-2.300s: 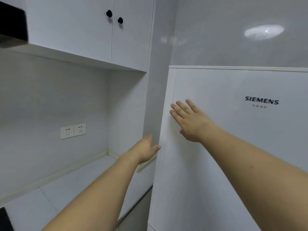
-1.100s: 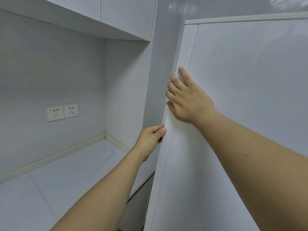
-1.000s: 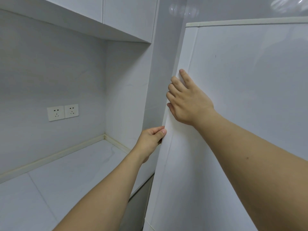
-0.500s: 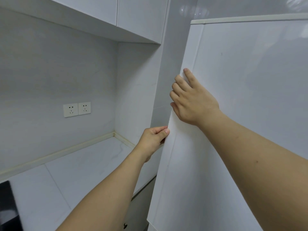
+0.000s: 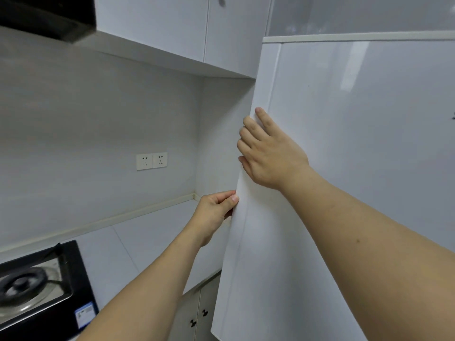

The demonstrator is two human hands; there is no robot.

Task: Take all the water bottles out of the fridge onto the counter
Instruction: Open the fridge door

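Note:
The white fridge door [image 5: 357,168] fills the right half of the view and has swung out over the corner of the counter. My left hand [image 5: 214,212] grips the door's left edge from the side, thumb on the front face and fingers curled behind it. Higher up, my right hand [image 5: 268,153] lies on the door with its fingertips hooked over the same edge. The fridge's inside and any water bottles are hidden behind the door. The white counter [image 5: 152,242] lies to the left, below my left arm.
A black gas hob [image 5: 37,286] sits on the counter at lower left. Two wall sockets [image 5: 152,160] are on the back wall. Upper cabinets [image 5: 187,28] and a dark range hood [image 5: 46,18] hang overhead. Lower cabinet doors [image 5: 197,313] with black knobs sit under the counter.
Both hands went from reaching toward the door to gripping its left edge. The door has swung outward to the left, and the view now takes in the hob.

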